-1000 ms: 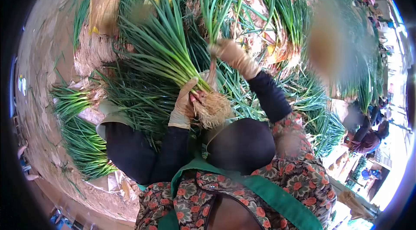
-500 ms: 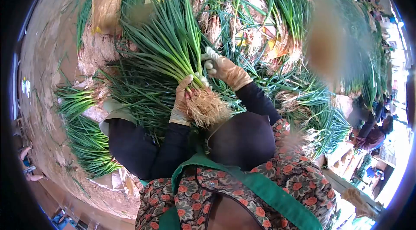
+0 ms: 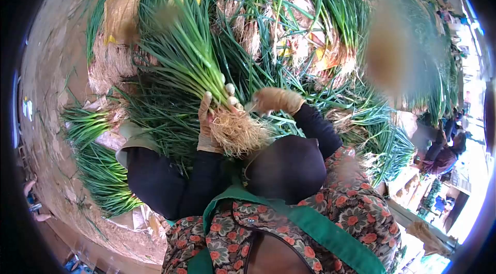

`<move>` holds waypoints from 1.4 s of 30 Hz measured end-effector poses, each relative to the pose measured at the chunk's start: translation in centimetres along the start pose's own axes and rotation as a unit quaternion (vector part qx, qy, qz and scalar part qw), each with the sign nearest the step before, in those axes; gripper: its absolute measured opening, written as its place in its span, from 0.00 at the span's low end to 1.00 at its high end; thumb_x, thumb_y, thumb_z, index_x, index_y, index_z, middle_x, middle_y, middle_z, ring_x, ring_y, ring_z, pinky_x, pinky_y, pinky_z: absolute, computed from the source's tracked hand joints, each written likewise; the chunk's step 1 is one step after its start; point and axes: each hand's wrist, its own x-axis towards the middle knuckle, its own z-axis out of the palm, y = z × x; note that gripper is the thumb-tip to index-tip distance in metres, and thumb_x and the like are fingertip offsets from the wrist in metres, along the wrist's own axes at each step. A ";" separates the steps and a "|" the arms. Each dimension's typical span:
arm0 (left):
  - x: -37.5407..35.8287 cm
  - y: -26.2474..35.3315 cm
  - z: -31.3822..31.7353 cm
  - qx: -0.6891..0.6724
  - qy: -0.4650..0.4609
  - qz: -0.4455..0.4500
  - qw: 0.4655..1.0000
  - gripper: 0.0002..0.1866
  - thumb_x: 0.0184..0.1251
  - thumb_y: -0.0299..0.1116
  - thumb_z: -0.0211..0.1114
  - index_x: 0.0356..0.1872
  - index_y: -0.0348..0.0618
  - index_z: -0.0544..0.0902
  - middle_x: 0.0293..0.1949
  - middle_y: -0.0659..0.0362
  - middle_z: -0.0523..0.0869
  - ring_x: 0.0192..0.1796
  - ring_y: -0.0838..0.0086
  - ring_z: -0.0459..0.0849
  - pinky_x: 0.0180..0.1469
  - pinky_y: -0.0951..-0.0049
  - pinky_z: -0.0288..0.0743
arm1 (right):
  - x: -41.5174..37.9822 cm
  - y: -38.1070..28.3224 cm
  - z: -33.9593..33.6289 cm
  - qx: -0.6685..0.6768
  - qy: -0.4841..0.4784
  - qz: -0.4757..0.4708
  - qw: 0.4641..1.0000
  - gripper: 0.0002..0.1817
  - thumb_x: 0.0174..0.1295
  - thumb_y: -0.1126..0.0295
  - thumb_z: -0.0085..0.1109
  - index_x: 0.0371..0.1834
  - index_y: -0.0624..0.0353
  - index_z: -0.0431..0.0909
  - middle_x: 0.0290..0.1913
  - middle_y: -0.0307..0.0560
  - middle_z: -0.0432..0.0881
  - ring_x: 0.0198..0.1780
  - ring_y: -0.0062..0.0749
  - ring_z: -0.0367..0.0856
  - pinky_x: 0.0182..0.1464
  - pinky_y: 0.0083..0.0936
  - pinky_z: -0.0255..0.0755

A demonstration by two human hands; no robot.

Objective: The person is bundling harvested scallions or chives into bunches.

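Observation:
My left hand (image 3: 207, 132), in a tan and white glove, is wrapped around a bunch of spring onions (image 3: 199, 70) just above the roots. The thumb shows on the left side and white fingertips on the right. The green leaves point up and away from me, and the pale, tangled roots (image 3: 238, 132) hang toward my chest. Just right of the bunch is my gloved right hand (image 3: 276, 101), blurred by motion. Its fingertips point at the bunch near the root end, and whether they hold anything cannot be made out.
Loose spring onions (image 3: 165, 85) lie beneath my hands, with rooted bunches (image 3: 330, 21) beyond. Smaller bunches (image 3: 106, 176) lie at the left on bare ground (image 3: 51, 134). Another person (image 3: 444, 155) is at the far right. A brown smear (image 3: 390, 52) blurs the upper right.
My right hand has drawn back from the stalks, to the right and toward me. The bunch in my left hand has shifted slightly left.

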 end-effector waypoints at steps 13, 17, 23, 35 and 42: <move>1.2 -1.0 1.8 0.130 0.238 0.056 0.961 0.19 0.63 0.35 0.62 0.50 0.33 0.75 0.42 0.51 0.83 0.46 0.62 0.82 0.55 0.58 0.75 | 1.7 1.1 -3.1 -0.211 0.355 -0.220 0.884 0.20 0.64 0.55 0.48 0.53 0.55 0.73 0.36 0.52 0.83 0.37 0.44 0.83 0.39 0.36 0.76; 0.6 -0.4 -1.6 0.139 0.229 0.031 0.963 0.18 0.63 0.35 0.60 0.51 0.38 0.74 0.41 0.53 0.83 0.46 0.65 0.82 0.53 0.57 0.76 | -4.0 -2.1 -3.0 -0.128 0.184 -0.082 0.971 0.20 0.68 0.56 0.40 0.57 0.54 0.72 0.46 0.53 0.81 0.47 0.42 0.80 0.51 0.32 0.73; 0.6 -1.0 1.3 0.054 0.106 0.025 0.993 0.22 0.65 0.41 0.59 0.57 0.43 0.72 0.38 0.61 0.81 0.39 0.69 0.81 0.49 0.62 0.75 | 0.9 14.1 -11.9 0.098 0.607 0.009 0.789 0.14 0.62 0.63 0.54 0.41 0.65 0.76 0.34 0.47 0.81 0.36 0.35 0.77 0.41 0.29 0.70; 0.9 -0.4 -2.2 0.214 0.288 0.038 0.933 0.16 0.60 0.36 0.63 0.44 0.35 0.76 0.36 0.54 0.83 0.31 0.70 0.84 0.37 0.68 0.83 | -4.4 -4.2 1.0 -0.178 0.263 -0.059 0.947 0.14 0.59 0.62 0.53 0.47 0.51 0.76 0.30 0.55 0.80 0.33 0.52 0.81 0.34 0.40 0.74; 1.0 -1.1 0.2 0.096 0.230 0.035 0.968 0.14 0.61 0.35 0.62 0.39 0.33 0.79 0.35 0.48 0.84 0.38 0.63 0.85 0.43 0.59 0.81 | -0.9 -0.7 -0.1 0.305 0.214 -0.156 0.915 0.24 0.67 0.50 0.46 0.45 0.63 0.75 0.31 0.44 0.79 0.30 0.30 0.77 0.34 0.22 0.72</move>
